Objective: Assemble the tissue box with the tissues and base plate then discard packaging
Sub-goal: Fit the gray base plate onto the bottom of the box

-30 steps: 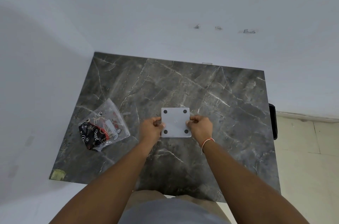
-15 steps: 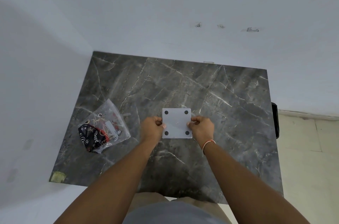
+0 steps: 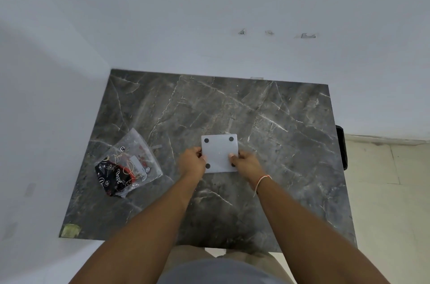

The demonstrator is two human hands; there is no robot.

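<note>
Grey marble-patterned stone with pale veins forms the surface (image 3: 267, 120), seen from above by a camera on the person's head. It is pushed into a corner of white walls, and the far wall (image 3: 209, 16) shows several dark chipped patches.

Near the middle of the surface, both hands hold a square white tissue box (image 3: 220, 152) with its underside facing up. That upward face is the flat base plate, with a small dark round pad near each corner; the two far pads are plain to see, while the two near ones are partly covered by fingers. The left hand (image 3: 190, 161) grips the left edge, fingers curled around the side and the thumb lying on the top face. The right hand (image 3: 246, 162) grips the right edge the same way, with its thumb tip pressed on the plate. A thin pale band (image 3: 261, 181) circles the right wrist. Whether the box rests on the surface or is lifted slightly above it is hard to tell from this angle.

Well to the left lies crumpled clear plastic packaging (image 3: 129, 162), flat on the surface, with a black and red printed wrapper inside it. A small yellowish patch (image 3: 69, 230) marks the near left corner of the surface. Pale floor tiles (image 3: 384, 190) show on the right.
</note>
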